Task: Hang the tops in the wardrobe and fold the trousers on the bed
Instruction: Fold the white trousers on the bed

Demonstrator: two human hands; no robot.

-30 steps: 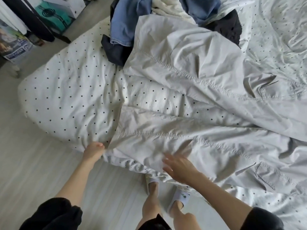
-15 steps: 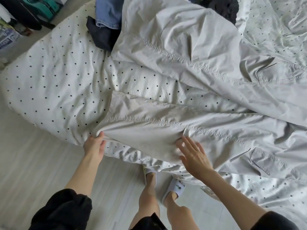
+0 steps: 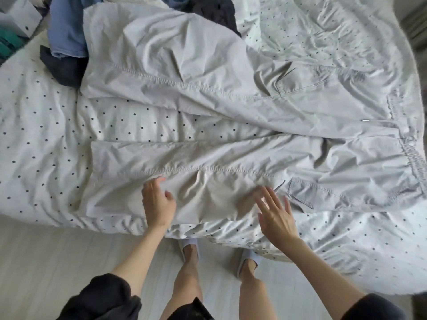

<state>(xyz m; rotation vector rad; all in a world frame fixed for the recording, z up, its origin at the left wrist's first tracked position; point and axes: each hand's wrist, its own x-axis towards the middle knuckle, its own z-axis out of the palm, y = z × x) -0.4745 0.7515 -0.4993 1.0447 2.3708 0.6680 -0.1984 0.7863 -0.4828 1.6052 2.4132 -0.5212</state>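
Light grey trousers (image 3: 231, 107) lie spread across the bed (image 3: 41, 125), waistband at the right, both legs running left in a V. My left hand (image 3: 157, 202) rests on the near leg close to the bed's front edge, fingers loosely bent and holding nothing. My right hand (image 3: 275, 211) lies flat with fingers spread on the same leg, just left of a back pocket (image 3: 316, 192).
A heap of other clothes sits at the far left of the bed: a blue garment (image 3: 67, 31) and dark garments (image 3: 62, 65). The duvet is white with dark dots. Pale floor (image 3: 46, 269) and my slippered feet (image 3: 189, 248) are below the bed edge.
My left hand let go of the leg's hem at the left and moved right onto the middle of the leg. My right hand slid right toward the pocket. The leg lies flatter.
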